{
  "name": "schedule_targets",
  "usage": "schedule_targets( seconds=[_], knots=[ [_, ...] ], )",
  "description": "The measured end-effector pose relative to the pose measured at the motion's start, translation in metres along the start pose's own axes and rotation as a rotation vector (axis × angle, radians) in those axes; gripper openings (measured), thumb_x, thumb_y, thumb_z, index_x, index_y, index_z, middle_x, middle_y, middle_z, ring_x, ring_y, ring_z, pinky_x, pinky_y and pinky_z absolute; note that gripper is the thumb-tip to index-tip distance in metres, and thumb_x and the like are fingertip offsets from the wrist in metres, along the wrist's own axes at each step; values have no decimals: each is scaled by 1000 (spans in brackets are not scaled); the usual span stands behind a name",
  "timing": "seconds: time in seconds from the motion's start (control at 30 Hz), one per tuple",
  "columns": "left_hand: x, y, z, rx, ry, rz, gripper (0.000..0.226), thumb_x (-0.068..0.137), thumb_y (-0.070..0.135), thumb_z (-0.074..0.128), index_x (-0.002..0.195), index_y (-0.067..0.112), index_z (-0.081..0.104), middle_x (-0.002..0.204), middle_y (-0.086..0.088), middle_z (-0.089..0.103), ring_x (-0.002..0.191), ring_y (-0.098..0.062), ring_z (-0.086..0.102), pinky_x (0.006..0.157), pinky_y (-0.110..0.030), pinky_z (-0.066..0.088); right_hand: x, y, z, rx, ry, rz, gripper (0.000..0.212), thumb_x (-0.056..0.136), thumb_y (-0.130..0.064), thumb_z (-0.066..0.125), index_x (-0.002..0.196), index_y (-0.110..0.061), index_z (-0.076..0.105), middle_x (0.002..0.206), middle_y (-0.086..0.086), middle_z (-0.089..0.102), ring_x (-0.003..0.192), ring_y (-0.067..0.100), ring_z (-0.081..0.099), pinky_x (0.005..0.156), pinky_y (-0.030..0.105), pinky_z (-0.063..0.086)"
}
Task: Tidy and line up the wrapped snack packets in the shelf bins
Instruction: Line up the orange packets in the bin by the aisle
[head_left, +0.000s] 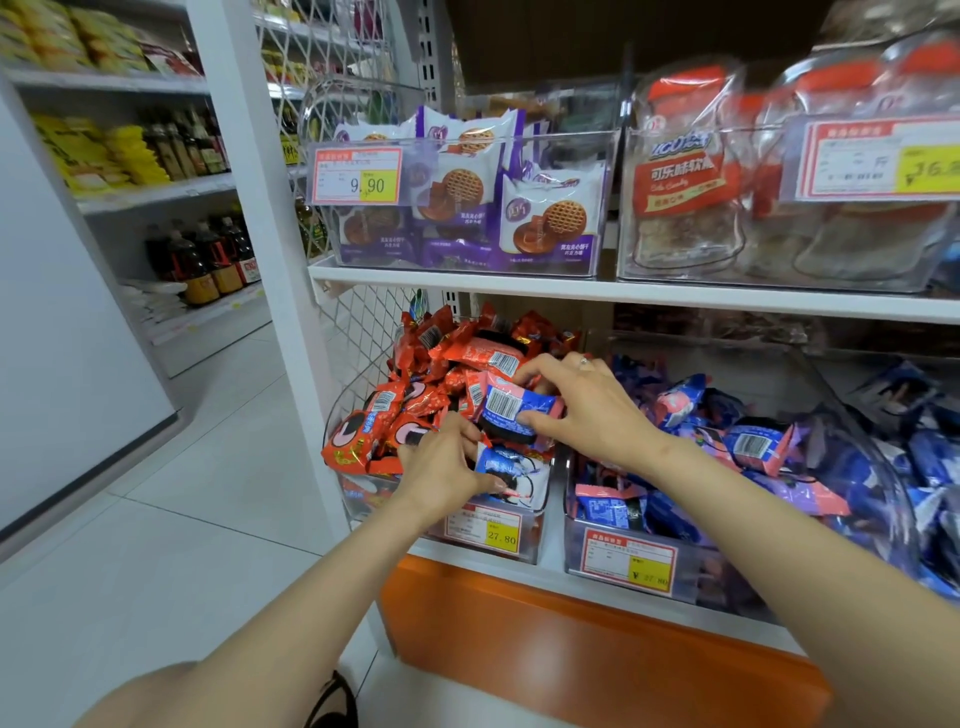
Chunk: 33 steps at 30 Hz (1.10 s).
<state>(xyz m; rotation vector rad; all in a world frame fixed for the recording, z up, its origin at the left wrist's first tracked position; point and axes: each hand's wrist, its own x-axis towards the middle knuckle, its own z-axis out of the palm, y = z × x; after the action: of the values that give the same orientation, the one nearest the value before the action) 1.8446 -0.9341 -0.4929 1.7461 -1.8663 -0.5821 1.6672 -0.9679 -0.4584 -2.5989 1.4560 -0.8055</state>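
Observation:
On the lower shelf, a clear bin (535, 540) holds a heap of red wrapped snack packets (415, 374). My right hand (587, 410) pinches a blue and pink packet (514, 408), barcode up, over the right side of this bin. Just below it, my left hand (441, 462) grips a second blue packet (501, 467) at the bin's front. To the right stands another clear bin (597, 564) full of blue and pink packets (753, 441).
The upper shelf (571, 291) carries a bin of purple biscuit packets (467, 202) and a bin of red-labelled bags (685, 176). A white upright post (265, 208) borders the shelves on the left. An orange base panel (571, 639) runs below. Tiled aisle floor (182, 519) lies left.

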Motion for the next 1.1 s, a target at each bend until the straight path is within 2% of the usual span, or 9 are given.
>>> schedule_targets(
  seconds=[0.1, 0.17, 0.33, 0.47, 0.57, 0.67, 0.77, 0.9, 1.1],
  knots=[
    [-2, -5, -2, -39, -20, 47, 40, 70, 27, 81, 101, 26, 57, 85, 16, 56, 95, -12, 52, 95, -41, 36, -1, 1, 0, 10, -12, -6, 37, 86, -36, 63, 119, -29, 47, 99, -6, 60, 101, 13, 46, 95, 32, 29],
    [-4, -9, -4, -51, -5, 106, 29, 70, 27, 80, 92, 32, 61, 95, 13, 59, 105, -14, 48, 100, -44, 33, -1, 2, -1, 13, -20, -11, 37, 87, -36, 63, 120, -28, 48, 99, -6, 61, 102, 13, 45, 95, 32, 29],
    [-12, -7, -15, -147, 155, 289, 33, 69, 24, 80, 80, 45, 57, 103, 19, 44, 107, -7, 34, 91, -27, 22, -1, 2, -1, 150, 9, 30, 32, 82, -32, 69, 110, -27, 54, 95, -5, 64, 98, 14, 52, 96, 40, 35],
    [-13, -2, -27, -320, 163, 357, 28, 74, 23, 77, 87, 40, 59, 123, 28, 39, 124, -5, 34, 100, -29, 31, -1, 0, -4, 443, 14, 83, 22, 80, -23, 72, 93, -31, 55, 94, -6, 65, 93, 12, 59, 88, 44, 48],
    [-12, 2, -29, -446, 95, 353, 22, 81, 19, 71, 93, 32, 57, 114, 23, 54, 114, -7, 51, 89, -32, 49, -2, -3, -11, 605, 13, 98, 9, 90, -17, 62, 95, -24, 64, 101, -9, 65, 98, 6, 60, 93, 39, 48],
    [-10, 7, -26, -505, 120, 317, 19, 83, 17, 69, 92, 27, 55, 107, 0, 58, 100, -16, 58, 76, -34, 54, -5, -5, -18, 737, -70, 127, 25, 92, -43, 51, 104, -28, 67, 113, -12, 64, 112, 3, 55, 99, 27, 41],
    [-8, 13, -23, -563, 143, 311, 19, 82, 16, 69, 90, 26, 55, 108, -9, 57, 96, -19, 59, 69, -23, 50, -11, -7, -19, 632, -110, 122, 39, 79, -39, 72, 116, -30, 58, 112, -11, 62, 103, 2, 59, 87, 25, 48],
    [-12, 28, -25, -666, 125, 337, 17, 84, 13, 66, 94, 23, 57, 102, 1, 60, 92, 0, 61, 63, -15, 50, -18, -8, -23, 650, 6, 123, 44, 74, -28, 78, 113, -32, 60, 110, -11, 64, 96, 3, 62, 85, 27, 52],
    [-21, 52, -9, -702, 28, 453, 18, 86, 35, 57, 102, 27, 62, 110, 3, 63, 103, -10, 60, 80, -26, 53, -57, 9, -58, 853, 52, 214, 40, 60, -19, 77, 97, -20, 64, 95, -1, 68, 81, 5, 64, 76, 23, 53]
  ],
)
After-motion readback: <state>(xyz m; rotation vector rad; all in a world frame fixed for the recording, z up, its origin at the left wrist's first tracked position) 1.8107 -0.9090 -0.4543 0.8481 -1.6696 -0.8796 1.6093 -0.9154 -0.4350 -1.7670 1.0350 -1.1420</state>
